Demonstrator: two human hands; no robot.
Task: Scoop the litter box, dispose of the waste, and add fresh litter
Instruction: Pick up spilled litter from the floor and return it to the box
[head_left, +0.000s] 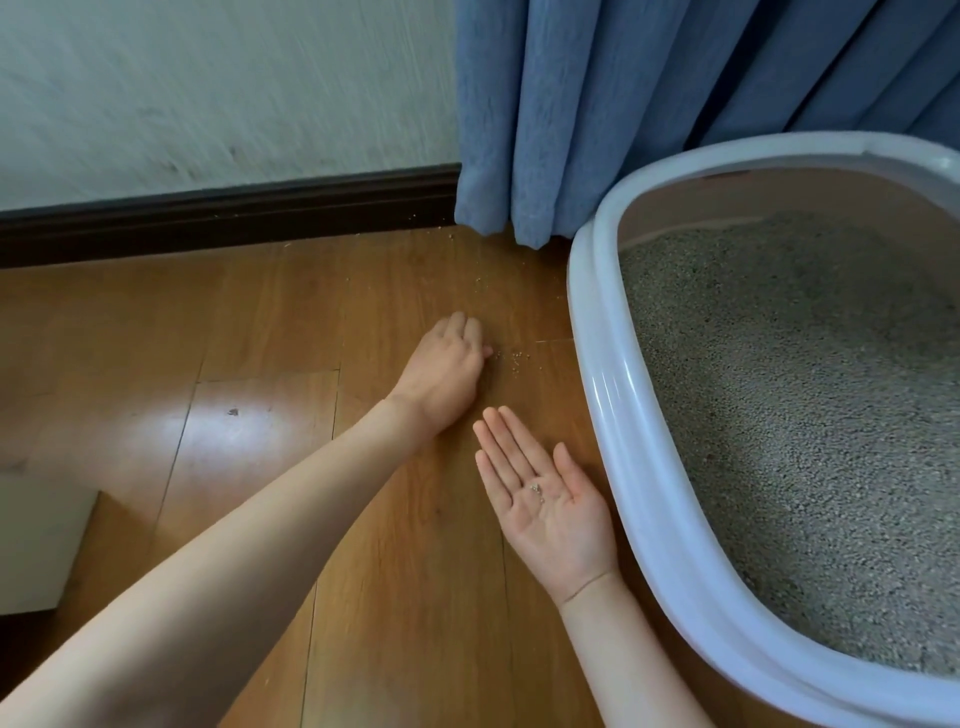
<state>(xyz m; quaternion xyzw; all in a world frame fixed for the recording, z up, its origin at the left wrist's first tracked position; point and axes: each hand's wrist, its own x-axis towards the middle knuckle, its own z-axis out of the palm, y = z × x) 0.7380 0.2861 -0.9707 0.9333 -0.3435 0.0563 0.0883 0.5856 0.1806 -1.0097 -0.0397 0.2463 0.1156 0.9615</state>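
Hands are seen low over a wood floor (260, 322), just left of the litter box (618, 395). The left hand (447, 371) is reached forward with the forearm stretched diagonally from the lower left, its back turned up and the knuckles bent. Its fingers are curled down toward the boards, the tips drawn together at a small scatter of grains (514, 357); whether a grain is actually pinched cannot be told, since the fingertips are hidden under the hand. The right hand (545, 499) is held palm up, nearer the body and just beside the box's rim, with fingers straight, close together and pointed forward-left, the thumb spread outward. A few pellets (536, 489) are carried in the hollow of that flat palm. The box is set on the floor at the right, its pale rim curved round a bed of grey litter (805, 415). A blue curtain (649, 104) is hung behind the box, beside a dark baseboard (223, 223) under a white wall (208, 93). More stray grains are strewn near the curtain's hem.
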